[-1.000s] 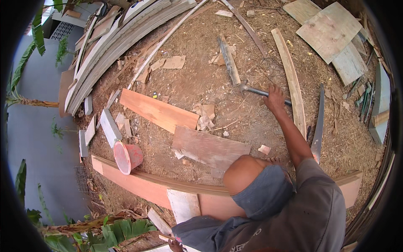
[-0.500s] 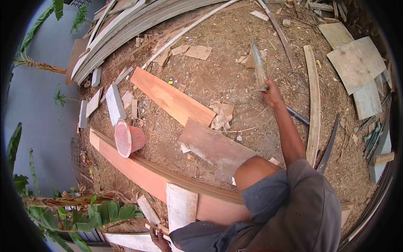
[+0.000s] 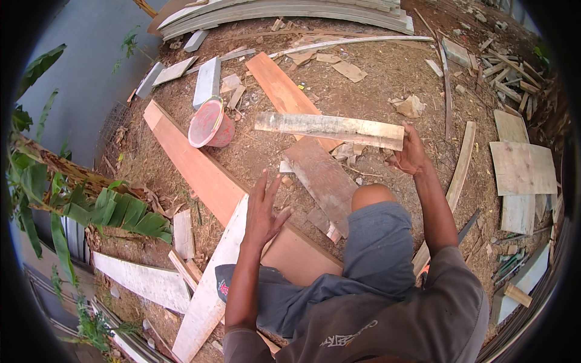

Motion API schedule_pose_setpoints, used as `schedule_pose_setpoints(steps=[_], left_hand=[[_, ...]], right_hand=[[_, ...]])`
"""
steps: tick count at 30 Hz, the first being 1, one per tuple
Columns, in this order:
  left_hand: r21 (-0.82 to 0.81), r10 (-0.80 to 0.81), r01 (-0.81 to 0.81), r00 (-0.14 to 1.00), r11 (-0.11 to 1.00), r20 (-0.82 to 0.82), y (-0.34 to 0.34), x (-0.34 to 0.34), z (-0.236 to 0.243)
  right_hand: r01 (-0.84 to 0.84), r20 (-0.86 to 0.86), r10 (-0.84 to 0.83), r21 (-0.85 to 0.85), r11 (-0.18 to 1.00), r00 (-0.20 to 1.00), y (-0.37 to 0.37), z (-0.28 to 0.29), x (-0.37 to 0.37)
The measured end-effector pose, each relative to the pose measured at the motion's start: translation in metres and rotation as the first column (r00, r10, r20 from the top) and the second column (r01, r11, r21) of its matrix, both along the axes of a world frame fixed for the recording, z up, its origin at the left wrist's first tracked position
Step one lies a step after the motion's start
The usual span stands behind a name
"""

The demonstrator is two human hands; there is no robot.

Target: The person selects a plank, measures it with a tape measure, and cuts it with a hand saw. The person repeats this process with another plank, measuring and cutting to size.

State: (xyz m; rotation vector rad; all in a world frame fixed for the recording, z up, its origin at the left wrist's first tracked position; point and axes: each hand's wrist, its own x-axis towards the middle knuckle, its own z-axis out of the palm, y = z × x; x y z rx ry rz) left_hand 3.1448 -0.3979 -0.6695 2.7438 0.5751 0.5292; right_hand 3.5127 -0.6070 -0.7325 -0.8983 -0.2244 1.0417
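My right hand (image 3: 413, 151) grips one end of a short, weathered wooden board (image 3: 330, 129). The board is raised off the ground and stretches leftward, roughly level, in front of my knee. My left hand (image 3: 263, 213) is empty, fingers spread, and hovers over a long reddish plank (image 3: 193, 163). Beneath my left forearm a whitish board (image 3: 200, 305) lies slanted across that plank. Past the raised board, an orange plank (image 3: 278, 85) lies on the ground, partly hidden by it. A dusty brown board (image 3: 321, 175) rests on the soil nearer to me.
A red bucket (image 3: 212, 127) sits by the long plank. Grey-white blocks (image 3: 207, 81) and stacked long planks (image 3: 290, 23) lie farther off. To the right are a narrow beam (image 3: 462, 163), a dark saw-like blade (image 3: 468, 225) and plywood sheets (image 3: 523, 169). Banana leaves (image 3: 121, 212) hang at left.
My right hand has swung the short board from pointing away to lying crosswise, closer to me. My left hand has risen from low beside my leg and now holds nothing. The view has turned.
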Motion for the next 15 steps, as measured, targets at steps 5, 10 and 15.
schedule_pose_setpoints(steps=[5,10,15], left_hand=[[0.377,0.198,-0.162,0.978,0.912,-0.06,0.014,0.014,0.004],[-0.229,0.232,-0.219,0.972,0.949,0.034,0.031,-0.034,0.003],[-0.442,0.355,-0.381,0.924,0.812,-0.143,0.041,-0.072,-0.008]], right_hand=[[-0.32,0.162,0.335,-0.115,0.94,0.928,0.069,0.068,-0.063],[-0.505,0.325,0.553,-0.227,0.833,0.767,0.122,0.099,-0.093],[-0.182,0.712,0.509,-0.487,0.854,0.483,0.197,0.036,-0.07]])
